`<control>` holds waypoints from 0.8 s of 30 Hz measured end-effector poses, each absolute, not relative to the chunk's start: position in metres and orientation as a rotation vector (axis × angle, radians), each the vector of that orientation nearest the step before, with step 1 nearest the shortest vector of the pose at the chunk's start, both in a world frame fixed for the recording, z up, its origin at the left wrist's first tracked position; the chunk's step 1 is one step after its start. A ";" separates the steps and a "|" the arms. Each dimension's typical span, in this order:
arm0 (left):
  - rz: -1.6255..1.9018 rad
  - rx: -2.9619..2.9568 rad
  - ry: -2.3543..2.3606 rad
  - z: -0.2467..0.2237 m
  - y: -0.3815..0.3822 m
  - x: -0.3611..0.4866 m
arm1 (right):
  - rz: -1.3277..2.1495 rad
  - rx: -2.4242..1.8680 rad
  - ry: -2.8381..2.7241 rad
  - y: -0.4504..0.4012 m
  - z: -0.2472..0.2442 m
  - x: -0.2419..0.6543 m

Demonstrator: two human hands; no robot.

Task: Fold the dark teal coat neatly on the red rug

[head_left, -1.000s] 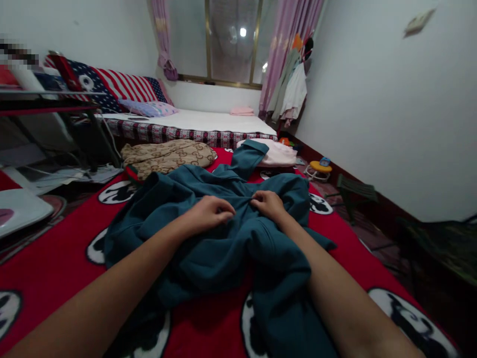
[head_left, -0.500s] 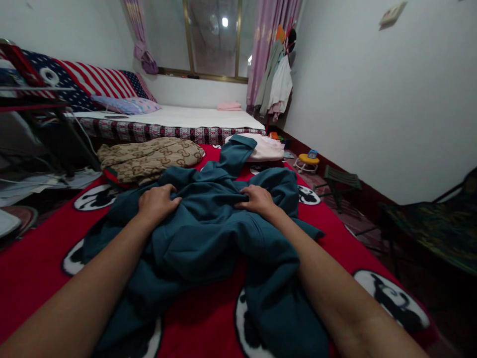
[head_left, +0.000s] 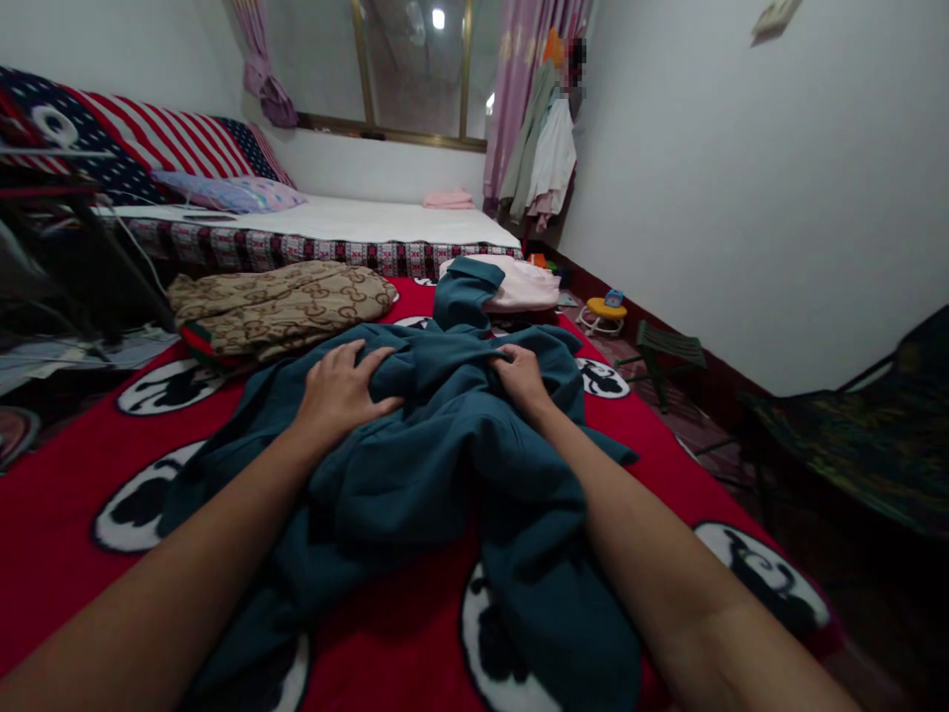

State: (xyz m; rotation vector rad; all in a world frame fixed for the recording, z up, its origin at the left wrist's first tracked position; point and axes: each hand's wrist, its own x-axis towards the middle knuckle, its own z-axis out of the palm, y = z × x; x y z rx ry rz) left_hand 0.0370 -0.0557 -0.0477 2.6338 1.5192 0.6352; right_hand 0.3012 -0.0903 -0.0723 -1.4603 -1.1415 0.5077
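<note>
Closer to my right hand (head_left: 519, 381) than before, my left hand (head_left: 342, 392) spreads its fingers wide on the crumpled dark-teal cloth garment (head_left: 404, 485); the right pinches a fold. It lies mid-way across the red panda-patterned plush blanket (head_left: 396, 633); a tan-brown cloth bundle (head_left: 289, 305) (interlocking G-like motifs) sits far left.

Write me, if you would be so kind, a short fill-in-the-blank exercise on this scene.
1. Of the left hand and the right hand, the one lying with its fingers spread on the teal garment is the ____.
2. The brown patterned cloth lies on a ____ blanket.
3. The small round stool with white legs has a ____ seat.
4. The long cushion at the upper left bears red and white ____.

Missing words: left; red; yellow; stripes.
</note>
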 end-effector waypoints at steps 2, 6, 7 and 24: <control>0.369 2.617 1.629 -0.062 -0.050 0.037 | 0.526 -1.528 -1.211 -0.091 -0.078 0.302; 0.200 2.599 1.647 -0.066 -0.049 0.039 | 0.465 -1.543 -1.305 -0.093 -0.082 0.302; 0.190 2.604 1.664 -0.064 -0.051 0.040 | 0.453 -1.545 -1.319 -0.093 -0.081 0.302; 0.248 2.551 1.767 -0.053 -0.064 0.045 | 0.453 -1.553 -1.320 -0.096 -0.079 0.299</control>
